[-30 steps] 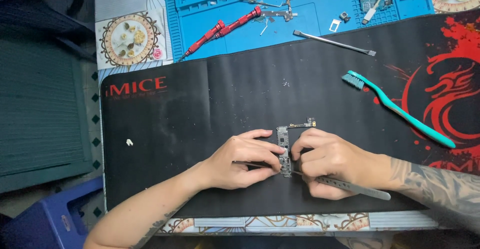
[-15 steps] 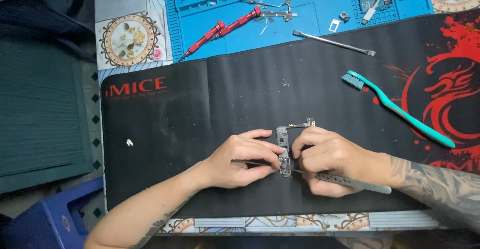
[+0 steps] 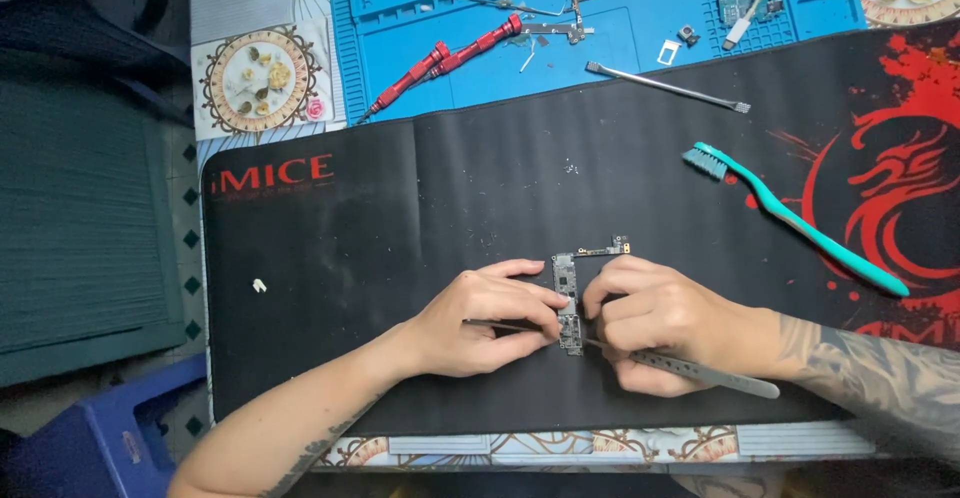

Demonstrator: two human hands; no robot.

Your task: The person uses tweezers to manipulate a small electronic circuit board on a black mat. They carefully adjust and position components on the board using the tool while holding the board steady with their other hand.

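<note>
Black matting (image 3: 400, 288) is covering the desk, with a teal toothbrush (image 3: 800, 220) lying to the right and red screwdrivers (image 3: 445, 63) resting on a blue mat (image 3: 620, 53) behind. Near the mat's front edge, the left hand (image 3: 490, 320) is pinching a narrow circuit board (image 3: 568, 303), its grip pressed together, while the right hand (image 3: 665, 320) is gripping steel tweezers (image 3: 700, 370) touching it.

Patterned tablecloth (image 3: 260, 78), blue stool (image 3: 110, 438), dark green mat (image 3: 80, 228).

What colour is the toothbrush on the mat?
Teal, handle and bristle head alike; the toothbrush lies on the black mat, clearest in the head view.
</note>
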